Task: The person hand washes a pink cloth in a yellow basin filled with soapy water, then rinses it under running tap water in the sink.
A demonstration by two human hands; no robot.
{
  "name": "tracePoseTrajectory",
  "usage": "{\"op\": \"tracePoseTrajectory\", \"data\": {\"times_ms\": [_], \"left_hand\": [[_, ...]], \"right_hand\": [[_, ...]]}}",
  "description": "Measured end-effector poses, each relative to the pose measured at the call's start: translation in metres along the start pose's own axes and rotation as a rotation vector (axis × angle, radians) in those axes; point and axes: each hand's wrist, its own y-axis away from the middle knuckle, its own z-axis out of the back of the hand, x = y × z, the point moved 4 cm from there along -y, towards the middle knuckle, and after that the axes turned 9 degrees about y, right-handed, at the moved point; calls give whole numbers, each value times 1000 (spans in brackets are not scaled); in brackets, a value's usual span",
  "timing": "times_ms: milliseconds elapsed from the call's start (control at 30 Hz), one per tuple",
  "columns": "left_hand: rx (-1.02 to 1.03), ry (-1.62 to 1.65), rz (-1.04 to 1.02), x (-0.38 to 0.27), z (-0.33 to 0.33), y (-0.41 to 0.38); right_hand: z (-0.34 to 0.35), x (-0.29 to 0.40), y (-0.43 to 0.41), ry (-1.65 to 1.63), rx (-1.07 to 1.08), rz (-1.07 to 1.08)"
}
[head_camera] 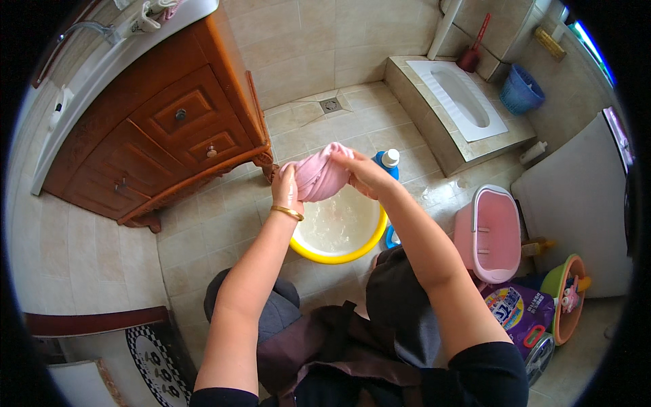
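A wet pink cloth (321, 175), bunched and twisted, is held up between both hands over a yellow-rimmed basin (338, 258) with water in it. My left hand (289, 189), with a gold-coloured bangle at the wrist, grips the cloth's left end. The cloth's right end is in my right hand (365, 174), whose thumb lies on top of the fabric. Just behind that hand stands a blue bottle with a white cap (390, 158). A small blue-and-white object (391, 237) shows partly at the basin's right side, its kind unclear.
A wooden vanity cabinet (178, 127) stands at the left. At the right are a pink bucket (496, 239), a purple detergent bag (524, 310) and a green-and-orange basin (569, 325) with toys. A raised squat toilet (457, 102), a blue basket (521, 90) and a floor drain (330, 105) lie farther back.
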Motion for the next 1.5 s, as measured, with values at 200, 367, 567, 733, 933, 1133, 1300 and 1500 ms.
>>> {"op": "tracePoseTrajectory", "data": {"times_ms": [200,367,567,733,933,1133,1300,1500], "left_hand": [[-3,217,344,7,41,17],[-84,123,317,-50,31,64],[-133,192,419,-49,64,75],[141,290,657,4,112,44],[46,257,738,23,142,25],[15,183,777,35,148,24],[-33,138,773,41,153,26],[-59,105,755,56,146,23]], "right_hand": [[0,-3,26,599,-68,-24],[34,-6,33,655,-223,10],[70,-31,35,649,-347,-156],[99,-68,20,533,-556,-423],[126,-123,11,396,-641,-744],[141,-158,-2,348,-646,-744],[126,-153,-9,38,-655,-652],[127,-158,-11,-144,-797,-609]]}}
